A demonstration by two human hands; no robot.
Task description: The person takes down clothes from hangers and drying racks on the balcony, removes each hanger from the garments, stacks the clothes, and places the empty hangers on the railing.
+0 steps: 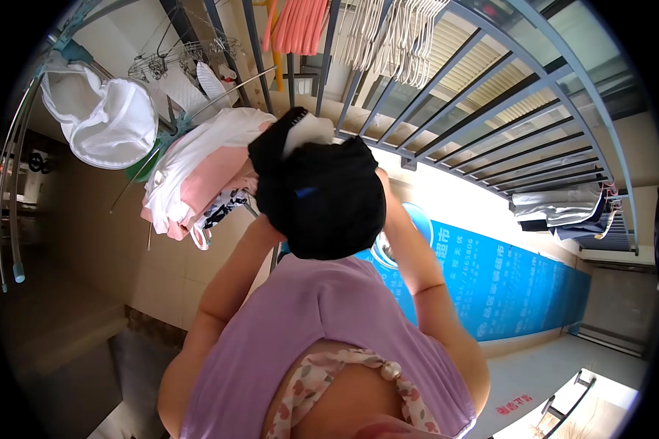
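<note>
A bunched black garment (322, 201) with a small blue patch is held up in front of my chest. A white piece of cloth (309, 132) shows at its upper edge. My left forearm (234, 267) reaches up to the garment's left side and my right forearm (410, 252) to its right side. Both hands are hidden behind the black cloth, so their fingers do not show; the garment hangs between them. Left of it, a white and pink garment (209, 172) is draped on a drying rack (252, 82), with a black-and-white patterned cloth (223, 208) beneath.
White mesh laundry bags (113, 117) hang at upper left. Pink hangers (300, 25) and white hangers (410, 44) hang on dark railings (447, 139). A blue printed sheet (483, 282) lies at right with a basin (416, 219) partly behind my right arm. Folded clothes (564, 208) hang at far right.
</note>
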